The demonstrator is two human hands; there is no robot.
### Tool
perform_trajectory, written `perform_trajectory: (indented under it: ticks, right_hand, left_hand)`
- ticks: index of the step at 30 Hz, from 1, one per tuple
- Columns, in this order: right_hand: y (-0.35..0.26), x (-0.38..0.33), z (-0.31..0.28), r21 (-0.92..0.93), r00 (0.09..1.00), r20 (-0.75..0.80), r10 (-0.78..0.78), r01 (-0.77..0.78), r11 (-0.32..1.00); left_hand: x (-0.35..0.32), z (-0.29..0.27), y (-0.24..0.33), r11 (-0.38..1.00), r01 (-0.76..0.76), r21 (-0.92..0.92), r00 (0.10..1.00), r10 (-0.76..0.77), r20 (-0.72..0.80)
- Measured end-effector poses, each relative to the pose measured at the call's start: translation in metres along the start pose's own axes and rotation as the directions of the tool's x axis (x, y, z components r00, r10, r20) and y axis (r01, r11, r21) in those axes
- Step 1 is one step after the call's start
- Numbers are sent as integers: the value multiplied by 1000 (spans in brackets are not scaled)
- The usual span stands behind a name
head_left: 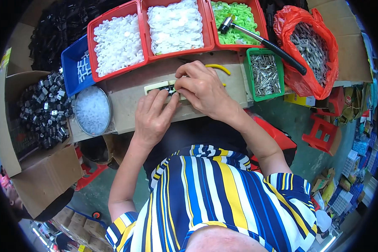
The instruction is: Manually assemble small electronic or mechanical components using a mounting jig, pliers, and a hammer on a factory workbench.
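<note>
A small cream-coloured frame with black parts in it (158, 87) lies on the brown work board (126, 111), at the middle of the bench. My left hand (152, 119) presses its fingertips against the near side of this frame. From the right, my right hand (208, 90) bends over it with thumb and fingers pinched at its right end. Whatever tiny piece sits between the right fingertips is hidden by the fingers. Just past the right hand, a yellow curved handle (219, 68) of a tool sticks out; the rest of it is covered.
Red bins hold white caps (175, 27) and green parts (239, 17); a hammer (262, 40) lies across the right one. A green tray of metal pins (265, 74) and a red bag (308, 46) stand right. Left are a bowl (92, 111), blue bin (71, 63) and carton (44, 166).
</note>
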State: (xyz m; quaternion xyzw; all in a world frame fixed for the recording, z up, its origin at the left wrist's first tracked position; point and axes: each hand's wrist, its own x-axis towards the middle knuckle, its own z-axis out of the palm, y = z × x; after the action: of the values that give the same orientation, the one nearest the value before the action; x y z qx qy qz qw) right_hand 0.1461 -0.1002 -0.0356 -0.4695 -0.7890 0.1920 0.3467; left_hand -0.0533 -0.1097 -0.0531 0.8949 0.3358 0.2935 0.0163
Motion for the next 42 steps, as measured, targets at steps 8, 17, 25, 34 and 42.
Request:
perform_trajectory:
  ticks: [8, 17, 25, 34, 42]
  right_hand:
    - [1, -2, -2, -7, 1000, -14, -5, 4, 1000]
    - [-2, -20, 3, -77, 998, -31, -57, 54, 996]
    - [33, -24, -138, -368, 935, -355, 20, -159, 916]
    - [142, -69, -268, -629, 939, -98, 329, -315, 711]
    - [138, -42, -266, -590, 898, -65, 435, -386, 709]
  left_hand:
    - [4, 6, -3, 996, -73, 41, 997, 73, -16]
    - [8, -1, -3, 992, -107, 59, 994, 107, 1]
    - [11, -8, -5, 998, -50, 28, 999, 50, 21]
    - [24, -29, -28, 981, 50, -186, 998, -57, -34]
    - [18, -84, -131, 926, 371, 76, 923, -359, -134]
